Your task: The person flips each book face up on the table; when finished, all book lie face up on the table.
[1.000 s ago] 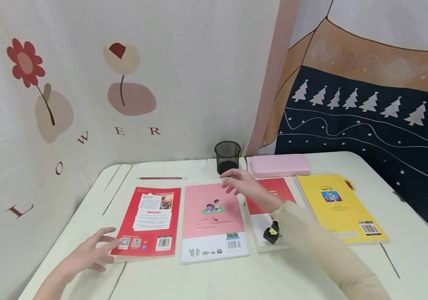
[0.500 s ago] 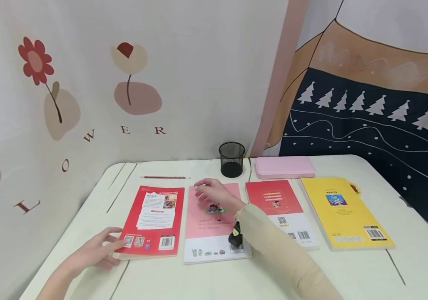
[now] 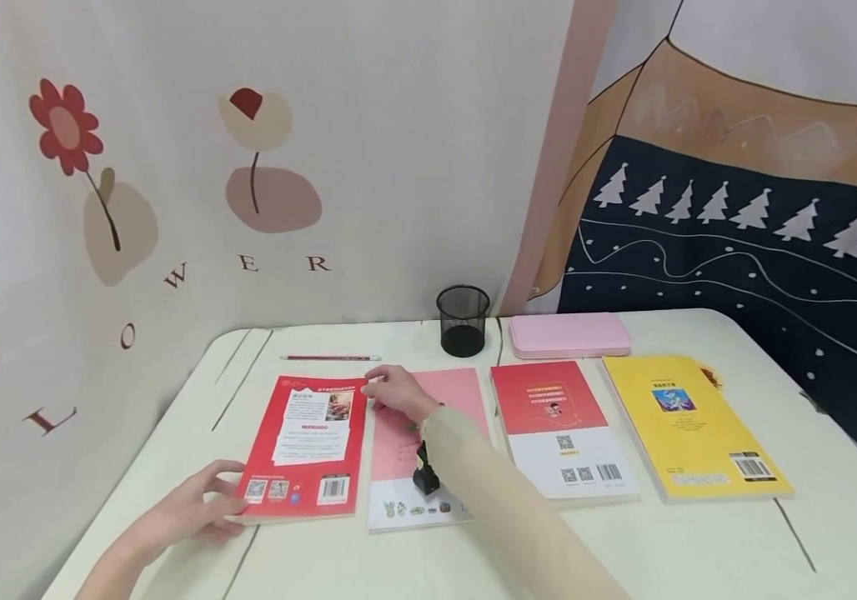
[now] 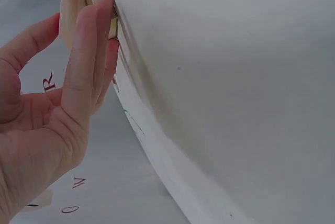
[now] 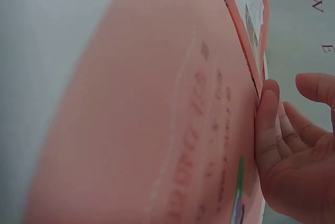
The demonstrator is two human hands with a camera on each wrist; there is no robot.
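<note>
Red book (image 3: 316,454) lies between 2 bare hands on a pale table (image 3: 699,550), at the left end of a row of 4 books. The person's left hand (image 3: 192,504) holds its near left corner between thumb and fingers, as seen from the left wrist. The right hand (image 3: 402,393) reaches across the neighbouring pink-and-white book (image 3: 389,458), fingertips at the red book's far right corner; whether they have closed on it, the pictures cannot tell.

To the right, a red-and-white book (image 3: 563,442) and a yellow book (image 3: 699,433) complete the row, neither touched by a hand. Behind the row lie a pencil (image 3: 331,358) and a pink case (image 3: 569,335), with a black mesh cup (image 3: 463,321) standing between them; no pens show inside it.

The step in hand appears to be taking hold of the red book at 2 opposite corners. The next move would seem to call for a sure right-hand hold, then both hands acting together so that the book does not twist. Only a narrow gap parts it from the pink-and-white book, so the right fingers would need care not to nudge that cover.
</note>
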